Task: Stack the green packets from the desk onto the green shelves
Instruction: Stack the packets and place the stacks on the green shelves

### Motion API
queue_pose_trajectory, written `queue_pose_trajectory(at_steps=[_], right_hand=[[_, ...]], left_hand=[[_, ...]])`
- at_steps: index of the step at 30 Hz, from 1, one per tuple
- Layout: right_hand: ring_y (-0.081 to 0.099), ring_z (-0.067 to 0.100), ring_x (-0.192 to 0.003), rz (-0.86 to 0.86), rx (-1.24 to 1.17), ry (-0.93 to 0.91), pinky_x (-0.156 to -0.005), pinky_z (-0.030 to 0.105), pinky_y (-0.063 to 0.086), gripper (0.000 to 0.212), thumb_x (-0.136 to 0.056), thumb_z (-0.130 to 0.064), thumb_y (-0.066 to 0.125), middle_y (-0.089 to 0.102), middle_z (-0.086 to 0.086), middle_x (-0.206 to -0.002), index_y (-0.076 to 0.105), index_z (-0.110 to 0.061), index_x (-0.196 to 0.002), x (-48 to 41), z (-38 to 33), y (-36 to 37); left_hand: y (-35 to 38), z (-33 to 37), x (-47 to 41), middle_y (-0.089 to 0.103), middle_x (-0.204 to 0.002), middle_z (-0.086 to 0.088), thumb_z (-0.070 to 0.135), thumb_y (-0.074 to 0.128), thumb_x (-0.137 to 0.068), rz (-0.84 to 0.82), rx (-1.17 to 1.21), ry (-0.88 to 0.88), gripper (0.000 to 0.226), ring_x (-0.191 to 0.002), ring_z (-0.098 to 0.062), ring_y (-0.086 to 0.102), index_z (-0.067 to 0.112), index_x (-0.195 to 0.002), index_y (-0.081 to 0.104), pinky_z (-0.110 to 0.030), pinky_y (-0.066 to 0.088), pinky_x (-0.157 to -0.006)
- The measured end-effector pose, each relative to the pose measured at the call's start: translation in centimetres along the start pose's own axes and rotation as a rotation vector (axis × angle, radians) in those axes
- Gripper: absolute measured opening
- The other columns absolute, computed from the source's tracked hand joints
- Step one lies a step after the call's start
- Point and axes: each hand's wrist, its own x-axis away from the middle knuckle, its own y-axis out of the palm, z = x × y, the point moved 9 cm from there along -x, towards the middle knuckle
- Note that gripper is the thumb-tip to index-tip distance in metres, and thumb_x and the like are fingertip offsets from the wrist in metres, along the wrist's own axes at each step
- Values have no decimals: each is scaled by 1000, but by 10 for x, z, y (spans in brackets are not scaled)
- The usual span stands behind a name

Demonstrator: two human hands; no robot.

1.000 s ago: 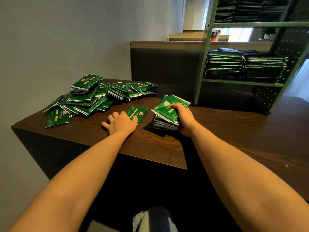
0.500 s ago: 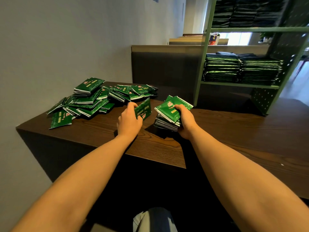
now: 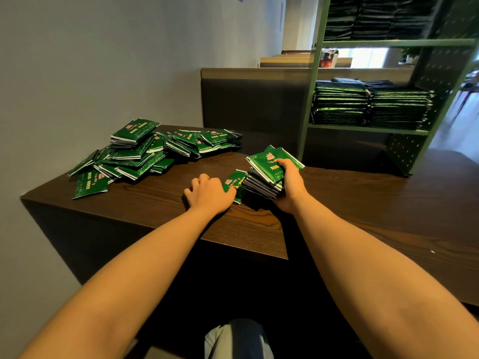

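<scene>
office-like room: dark desk [image 3: 337, 203], partition [image 3: 254, 99], stocked green shelves [image 3: 363, 129]

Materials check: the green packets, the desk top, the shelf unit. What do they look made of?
Green packets: glossy foil or plastic film, likely; sheen and silvery edges. Desk top: dark wood or wood-look laminate, satin; visible grain. Shelf unit: probably painted metal, matte green; thin frame, perforated side panel.

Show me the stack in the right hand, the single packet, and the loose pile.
stack [image 3: 264, 161]: head view, top packet's face.
single packet [image 3: 232, 182]: head view, printed face.
loose pile [image 3: 141, 158]: head view, middle packets.
</scene>
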Motion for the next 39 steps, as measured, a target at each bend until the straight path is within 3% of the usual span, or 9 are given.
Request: queue_pose_trajectory(at_steps=[5,11,14,17,19,22,27,33,39], right_hand=[[75,41,-97,-2,14,-8,-78,59,59,104,-43,-42,84,70,18,-124,53,-19,-139,2,0,5],[75,41,-100,-56,8,24,-86,61,57,98,-47,-49,82,74,17,-120,59,-17,-137,4,5,17],[74,38,-104,-120,-17,23,-89,56,58,92,-52,-51,81,74,17,-120,63,-14,-135,17,3,36],[75,33,-95,-210,10,30,-81,44,62,60,-84,-49,69,75,15,-117,66,-10,-131,27,3,54],[75,32,-90,-255,19,70,-76,41,62,49,-95,-45,61,75,16,-114,68,-9,-128,27,8,59],[75,34,-99,-249,75,61,-81,45,62,49,-93,-41,64,75,18,-118,65,-9,-130,25,10,61],[77,32,-94,-137,206,-24,-92,52,59,40,-88,-31,72,78,14,-104,62,-8,-121,8,3,63],[76,31,-95,-96,285,-92,-98,54,57,83,-50,-45,79,77,11,-107,60,-12,-123,-30,-8,72],[74,28,-97,-65,376,-191,-98,49,57,48,-73,-40,75,76,9,-103,65,-11,-110,-78,-34,83]], left_hand=[[-5,10,2,62,-108,-3,28,66,-88,16,503,-64,18,-108,-27,55,26,-105,61,-38,39,-96],[-15,30,13,58,-95,0,8,40,-100,0,1178,-189,32,-68,-12,44,16,-115,67,-25,35,-54],[-15,32,12,55,-104,3,11,36,-102,-31,1306,-245,33,-86,-14,49,20,-108,67,-30,43,-69],[-18,26,12,58,-117,-3,12,38,-100,-4,1285,-255,29,-111,-23,53,20,-102,65,-40,47,-98],[-21,19,9,61,-104,-4,11,38,-100,23,1224,-209,27,-97,-19,57,19,-106,63,-35,51,-88],[-28,12,6,52,-80,1,8,41,-100,44,1045,-75,22,-67,-10,44,17,-105,60,-25,36,-56],[-24,-5,-11,55,-81,1,6,47,-97,47,865,12,18,-63,-10,45,17,-102,60,-17,34,-48],[-26,-19,-63,63,-103,-3,11,52,-97,106,831,-3,17,-90,-22,59,22,-108,61,-28,44,-72],[-34,-13,-138,59,-113,-6,18,52,-98,91,615,-20,35,-101,-24,56,15,-133,57,-31,43,-84]])
